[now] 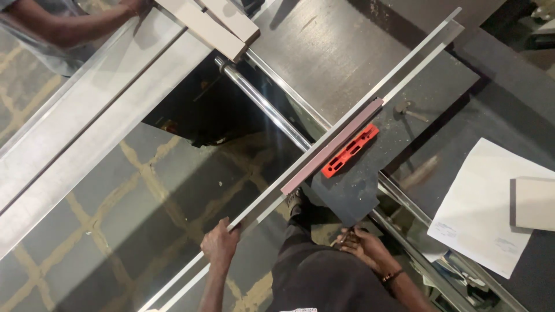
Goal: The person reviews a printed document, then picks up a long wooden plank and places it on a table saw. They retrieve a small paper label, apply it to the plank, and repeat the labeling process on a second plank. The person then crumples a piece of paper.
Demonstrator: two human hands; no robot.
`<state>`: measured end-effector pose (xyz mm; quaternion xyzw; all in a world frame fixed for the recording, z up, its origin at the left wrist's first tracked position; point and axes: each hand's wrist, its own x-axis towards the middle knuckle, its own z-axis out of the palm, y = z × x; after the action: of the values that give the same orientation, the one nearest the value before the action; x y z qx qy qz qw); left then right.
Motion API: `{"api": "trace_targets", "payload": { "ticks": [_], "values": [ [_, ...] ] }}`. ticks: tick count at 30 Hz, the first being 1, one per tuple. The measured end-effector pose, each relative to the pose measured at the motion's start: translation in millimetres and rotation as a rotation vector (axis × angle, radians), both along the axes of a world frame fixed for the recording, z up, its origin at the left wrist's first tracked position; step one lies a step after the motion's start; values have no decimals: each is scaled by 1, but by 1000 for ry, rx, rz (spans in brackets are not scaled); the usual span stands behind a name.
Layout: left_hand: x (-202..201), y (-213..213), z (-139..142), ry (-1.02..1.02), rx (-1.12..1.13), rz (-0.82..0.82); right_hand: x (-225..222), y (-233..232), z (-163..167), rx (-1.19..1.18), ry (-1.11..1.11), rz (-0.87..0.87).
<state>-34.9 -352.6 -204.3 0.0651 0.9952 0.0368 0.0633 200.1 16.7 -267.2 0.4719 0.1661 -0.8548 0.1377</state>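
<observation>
The left hand (pixel 220 242) is closed around the near end of a long metal strip (pixel 399 72), while the right hand (pixel 365 247) is held apart from it, fingers loosely curled around a thin object that cannot be made out. The strip is laid diagonally across the dark saw table (pixel 341 46), its long axis running from lower left to upper right. A pinkish fence bar (pixel 332 147) is aligned against it, and a red plastic insert (pixel 350 150) is seen just beside. White paper sheets (pixel 485 208) are lying well apart.
</observation>
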Motion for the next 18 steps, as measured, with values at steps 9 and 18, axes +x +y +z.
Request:
{"api": "trace_targets", "payload": {
  "ticks": [9, 18],
  "values": [
    [-5, 6, 2, 30, -25, -1, 76, 14, 7, 1010, 41, 678],
    [-8, 19, 17, -5, -11, 37, 82, 35, 25, 1142, 132, 594]
  ]
}}
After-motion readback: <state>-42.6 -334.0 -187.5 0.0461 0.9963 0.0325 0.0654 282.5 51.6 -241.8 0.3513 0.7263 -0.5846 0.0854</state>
